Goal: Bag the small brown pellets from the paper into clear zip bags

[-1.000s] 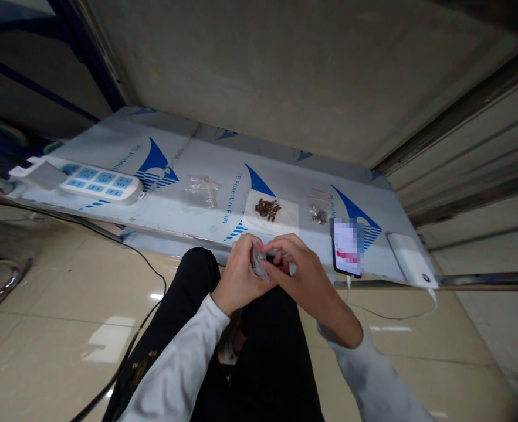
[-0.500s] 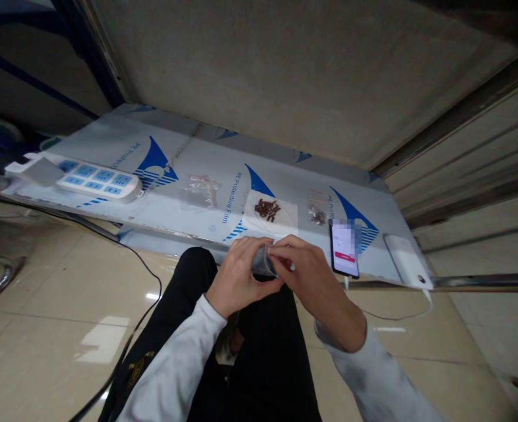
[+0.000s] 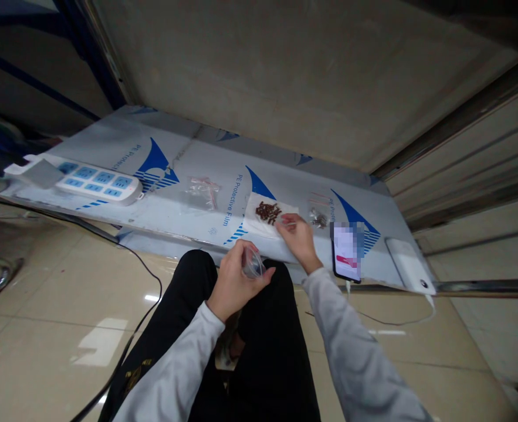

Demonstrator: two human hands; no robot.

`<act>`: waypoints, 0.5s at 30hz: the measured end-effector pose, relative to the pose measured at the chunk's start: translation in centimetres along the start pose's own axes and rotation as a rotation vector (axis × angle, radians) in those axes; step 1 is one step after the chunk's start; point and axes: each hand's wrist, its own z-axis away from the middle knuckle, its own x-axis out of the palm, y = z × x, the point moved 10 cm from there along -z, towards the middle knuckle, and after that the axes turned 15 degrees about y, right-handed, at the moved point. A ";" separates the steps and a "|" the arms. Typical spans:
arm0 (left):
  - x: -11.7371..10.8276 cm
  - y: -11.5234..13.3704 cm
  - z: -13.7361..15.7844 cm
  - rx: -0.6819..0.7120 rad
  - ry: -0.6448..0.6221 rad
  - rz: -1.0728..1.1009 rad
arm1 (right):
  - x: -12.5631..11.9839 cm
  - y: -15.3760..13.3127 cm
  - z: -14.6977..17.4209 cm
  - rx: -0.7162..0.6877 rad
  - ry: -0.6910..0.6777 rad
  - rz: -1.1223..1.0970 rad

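Table film: pale grey, with blue emblems, stripes and letters.
Small pieces: brown.
Paper: white.
Held bag: transparent.
Sleeves: light grey.
Trousers: black, with yellowish print.
Power strip: white, with light-blue panels.
Phone screen: pale, with one red bar.

The left hand is forming a curved grip, its thumb standing apart from its bent fingers. The right hand is sitting farther forward, its fingertips pointing inward (whether they are pinching is hard to tell). Both sleeved forearms are slanting inward from below.
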 end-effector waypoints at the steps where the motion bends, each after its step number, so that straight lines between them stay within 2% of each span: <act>1: 0.0 0.1 0.1 0.001 -0.007 -0.007 | 1.1 0.8 -0.4 -0.017 -0.005 0.070; 3: -0.2 0.3 0.2 0.000 -0.006 -0.016 | 3.0 1.6 -0.8 -0.064 -0.022 0.186; 6: -0.5 0.7 0.1 -0.003 0.005 -0.003 | 4.3 1.6 -0.9 -0.092 -0.038 0.298; 15: 0.1 0.3 0.1 -0.003 -0.043 0.052 | 4.2 0.8 -0.9 -0.060 -0.101 0.456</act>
